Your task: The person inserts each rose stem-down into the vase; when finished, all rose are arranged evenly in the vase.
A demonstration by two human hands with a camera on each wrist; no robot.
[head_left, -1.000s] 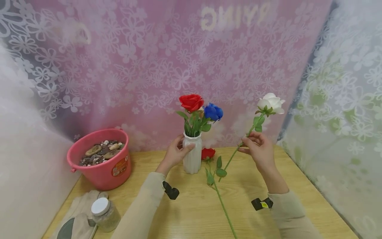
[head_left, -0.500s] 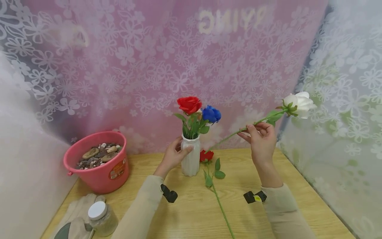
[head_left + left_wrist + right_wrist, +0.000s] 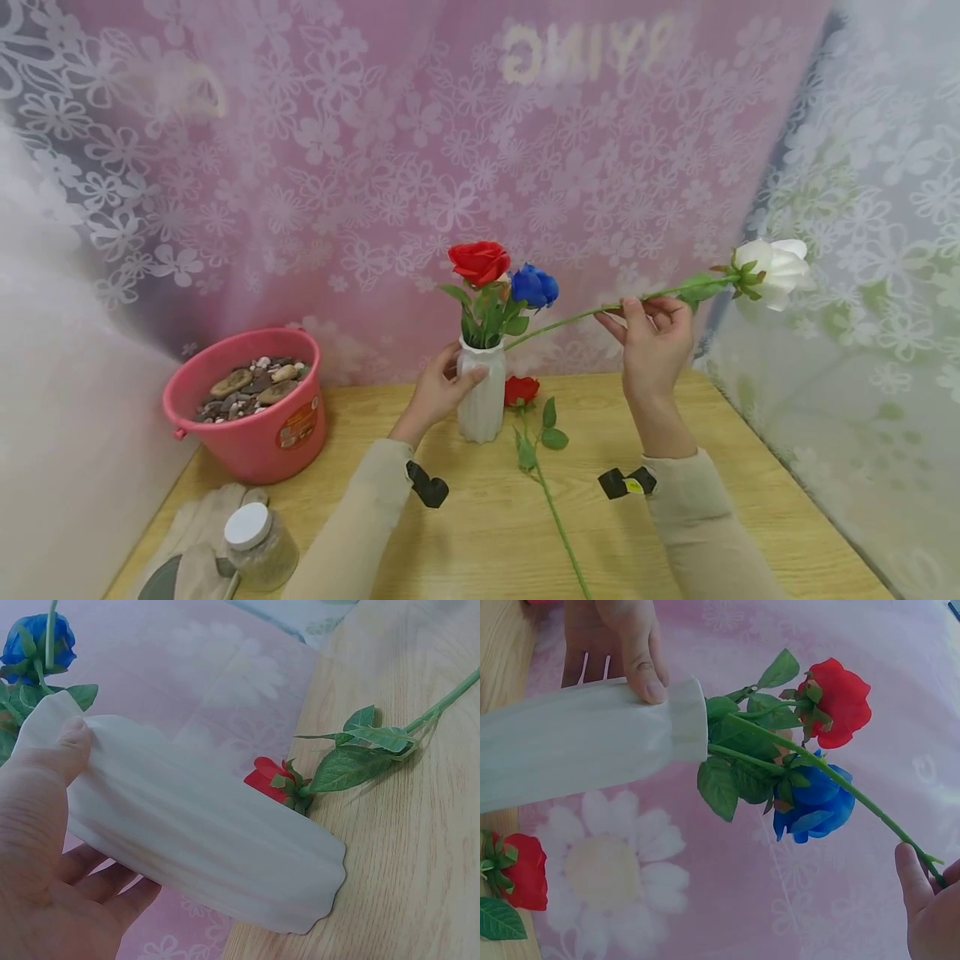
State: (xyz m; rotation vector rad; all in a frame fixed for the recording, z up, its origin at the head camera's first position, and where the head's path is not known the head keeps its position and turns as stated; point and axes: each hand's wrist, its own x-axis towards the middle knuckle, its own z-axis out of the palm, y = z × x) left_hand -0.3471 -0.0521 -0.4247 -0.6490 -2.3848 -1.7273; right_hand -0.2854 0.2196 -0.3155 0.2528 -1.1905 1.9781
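My left hand [image 3: 433, 396] grips the white fluted vase [image 3: 482, 400] near its neck, thumb across the front. In the vase stand a red rose [image 3: 478, 263] and a blue rose [image 3: 534, 286] with green leaves; a paler bloom is mostly hidden behind them. My right hand [image 3: 656, 350] pinches the green stem of a white rose [image 3: 772, 273], which lies nearly level with its bloom to the right. In the right wrist view the end of that stem [image 3: 840, 780] crosses the blue rose and reaches the leaves at the vase mouth. A second red rose [image 3: 522, 390] lies on the table beside the vase.
A pink bucket [image 3: 292, 442] of stones stands at the left. In front of it are a white-lidded jar [image 3: 261, 550] and pale gloves [image 3: 198, 533]. A flowered pink curtain [image 3: 375, 167] hangs behind the wooden table [image 3: 480, 517].
My right hand has tipped the white rose from steep to nearly level, its bloom swinging right and its stem end rising to the vase mouth. My left hand stays on the vase.
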